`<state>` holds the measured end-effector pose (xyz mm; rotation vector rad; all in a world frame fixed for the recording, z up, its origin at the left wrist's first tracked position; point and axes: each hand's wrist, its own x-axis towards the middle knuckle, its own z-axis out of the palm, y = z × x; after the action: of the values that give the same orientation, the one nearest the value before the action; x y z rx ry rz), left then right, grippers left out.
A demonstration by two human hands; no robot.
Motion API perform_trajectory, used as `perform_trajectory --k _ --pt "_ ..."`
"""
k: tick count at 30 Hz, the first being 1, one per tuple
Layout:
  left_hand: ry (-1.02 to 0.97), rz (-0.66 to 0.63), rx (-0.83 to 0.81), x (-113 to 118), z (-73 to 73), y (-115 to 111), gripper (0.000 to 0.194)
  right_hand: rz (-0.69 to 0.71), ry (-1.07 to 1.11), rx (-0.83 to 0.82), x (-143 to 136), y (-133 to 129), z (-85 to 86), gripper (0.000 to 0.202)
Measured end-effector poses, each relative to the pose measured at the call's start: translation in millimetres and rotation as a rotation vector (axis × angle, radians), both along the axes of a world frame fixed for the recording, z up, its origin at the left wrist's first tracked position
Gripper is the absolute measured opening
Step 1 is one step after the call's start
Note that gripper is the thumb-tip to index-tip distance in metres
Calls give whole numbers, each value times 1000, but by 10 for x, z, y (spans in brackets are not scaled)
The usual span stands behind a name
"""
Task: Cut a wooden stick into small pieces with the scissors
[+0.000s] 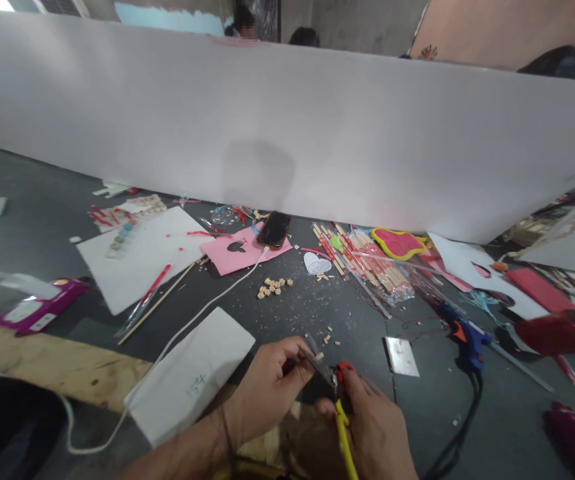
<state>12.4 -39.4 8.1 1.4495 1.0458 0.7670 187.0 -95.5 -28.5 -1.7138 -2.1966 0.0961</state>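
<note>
Long white upright panel (347,140): along the far edge of the dark grey desk (287,319).
Your right hand (378,427): closed around the metal cutting tool with red and yellow handles (343,427), by the near edge.
Your left hand (267,380): fingertips pinched at the tool's dark tips; can't tell on what.
Pale blocky wooden bits (273,288): piled mid-desk.
Single small pale wooden piece (319,356): at those tips.

Yellow handle (345,437) partly beyond bottom edge
</note>
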Motion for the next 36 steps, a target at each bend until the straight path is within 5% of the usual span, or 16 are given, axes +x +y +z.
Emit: perform_trajectory --k 12,20,26,30,36 --pt "76 59 122 12 -70 -8 16 -21 33 -85 13 34 39 44" --pt "158 115 209 8 -64 -22 15 -5 126 -248 16 6 15 37" --pt "112 73 236 -12 -50 -7 22 -7 115 -49 -10 37 50 36" --pt "67 39 164 -27 -5 17 18 6 45 60 2 44 40 30" --pt "-28 6 -77 -2 10 28 12 10 19 3 11 11 -39 31"
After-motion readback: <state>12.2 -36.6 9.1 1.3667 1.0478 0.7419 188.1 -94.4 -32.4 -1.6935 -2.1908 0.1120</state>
